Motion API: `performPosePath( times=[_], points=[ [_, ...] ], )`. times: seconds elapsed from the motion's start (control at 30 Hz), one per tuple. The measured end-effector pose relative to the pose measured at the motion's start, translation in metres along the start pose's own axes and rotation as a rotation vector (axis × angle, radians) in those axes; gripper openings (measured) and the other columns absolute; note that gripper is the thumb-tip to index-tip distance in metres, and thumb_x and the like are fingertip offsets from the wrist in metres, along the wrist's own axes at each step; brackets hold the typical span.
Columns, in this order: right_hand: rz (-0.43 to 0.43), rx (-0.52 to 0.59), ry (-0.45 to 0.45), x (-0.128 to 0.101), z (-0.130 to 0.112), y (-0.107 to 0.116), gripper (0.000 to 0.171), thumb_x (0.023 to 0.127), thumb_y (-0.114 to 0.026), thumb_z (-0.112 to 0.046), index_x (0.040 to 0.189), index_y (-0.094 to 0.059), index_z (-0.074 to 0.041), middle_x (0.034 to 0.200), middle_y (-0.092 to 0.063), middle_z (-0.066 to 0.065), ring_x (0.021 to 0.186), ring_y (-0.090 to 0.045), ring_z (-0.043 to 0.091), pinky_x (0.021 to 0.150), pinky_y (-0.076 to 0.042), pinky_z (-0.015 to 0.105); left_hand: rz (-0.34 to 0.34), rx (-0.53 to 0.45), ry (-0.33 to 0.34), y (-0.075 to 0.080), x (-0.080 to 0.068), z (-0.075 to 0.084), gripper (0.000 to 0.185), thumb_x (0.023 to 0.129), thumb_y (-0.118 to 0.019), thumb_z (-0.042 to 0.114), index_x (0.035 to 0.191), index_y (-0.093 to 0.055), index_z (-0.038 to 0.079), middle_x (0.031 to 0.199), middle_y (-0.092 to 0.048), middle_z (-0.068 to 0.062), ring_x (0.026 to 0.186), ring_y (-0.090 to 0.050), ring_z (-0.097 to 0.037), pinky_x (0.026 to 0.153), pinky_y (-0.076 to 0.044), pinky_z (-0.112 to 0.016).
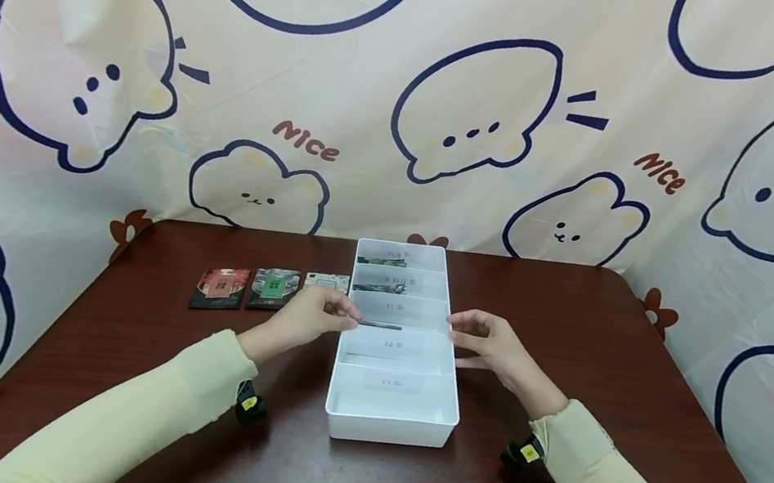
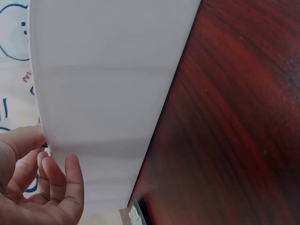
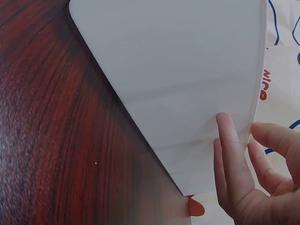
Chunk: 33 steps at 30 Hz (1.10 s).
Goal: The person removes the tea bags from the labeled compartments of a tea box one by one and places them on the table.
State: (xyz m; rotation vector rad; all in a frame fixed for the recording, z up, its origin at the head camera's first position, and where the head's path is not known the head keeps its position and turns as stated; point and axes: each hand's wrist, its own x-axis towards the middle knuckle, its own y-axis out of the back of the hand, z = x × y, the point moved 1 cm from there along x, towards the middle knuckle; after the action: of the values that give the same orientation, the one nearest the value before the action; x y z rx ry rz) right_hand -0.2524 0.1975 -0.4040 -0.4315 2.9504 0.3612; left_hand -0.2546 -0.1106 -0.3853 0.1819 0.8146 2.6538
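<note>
A white divided box [image 1: 390,432] stands lengthwise before me, its compartments bearing paper labels in Chinese characters. My left hand [image 1: 308,318] is at the box's left rim and pinches a thin flat packet [image 1: 384,326] between thumb and fingers. Seen edge-on in the head view, the packet is a dark strip over the middle compartments, its printed face hidden. My right hand [image 1: 496,349] touches the box's right rim. In the right wrist view, two straight fingers [image 3: 229,140] lie along the outer side wall, with the other fingertips right at the rim.
Left of the box a red-and-black packet [image 1: 220,288], a green-and-dark packet [image 1: 274,288] and a pale packet [image 1: 326,281] lie in a row on the brown table [image 1: 204,430]. Green packets [image 1: 379,286] sit in the two far compartments. A printed cloth [image 1: 369,107] hangs behind.
</note>
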Motion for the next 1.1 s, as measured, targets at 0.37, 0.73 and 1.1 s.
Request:
performPosePath(
  times=[0.37, 0.73, 1.1],
  points=[
    [0.003, 0.002, 0.005, 0.0002, -0.0004, -0.0014, 0.038, 0.090, -0.069, -0.010, 0.123, -0.057, 0.004, 0.111, -0.057, 0.017, 0.085, -0.066, 0.017, 0.072, -0.060, 0.041, 0.047, 0.042, 0.023, -0.0005, -0.0004, -0.0018, 0.006, 0.088, -0.072, 0.016, 0.090, -0.077, 0.014, 0.095, -0.068, -0.001, 0.085, -0.056, -0.019, 0.070, -0.050, -0.028],
    [-0.002, -0.008, 0.006, 0.0010, 0.0009, -0.0001, 0.040, 0.091, -0.069, -0.013, 0.125, -0.056, 0.004, 0.112, -0.056, 0.017, 0.086, -0.065, 0.017, 0.073, -0.060, 0.040, 0.094, 0.082, -0.020, -0.0005, -0.0015, 0.0021, 0.005, 0.088, -0.073, 0.018, 0.088, -0.078, 0.018, 0.092, -0.066, 0.000, 0.087, -0.055, -0.019, 0.071, -0.048, -0.030],
    [0.001, -0.002, 0.003, 0.0004, 0.0012, 0.0001, 0.040, 0.091, -0.068, -0.011, 0.125, -0.055, 0.005, 0.111, -0.056, 0.016, 0.086, -0.065, 0.016, 0.073, -0.060, 0.040, 0.125, 0.116, -0.044, -0.0021, -0.0019, 0.0023, 0.007, 0.085, -0.076, 0.020, 0.090, -0.080, 0.019, 0.091, -0.065, 0.001, 0.090, -0.054, -0.018, 0.072, -0.048, -0.029]
  ],
)
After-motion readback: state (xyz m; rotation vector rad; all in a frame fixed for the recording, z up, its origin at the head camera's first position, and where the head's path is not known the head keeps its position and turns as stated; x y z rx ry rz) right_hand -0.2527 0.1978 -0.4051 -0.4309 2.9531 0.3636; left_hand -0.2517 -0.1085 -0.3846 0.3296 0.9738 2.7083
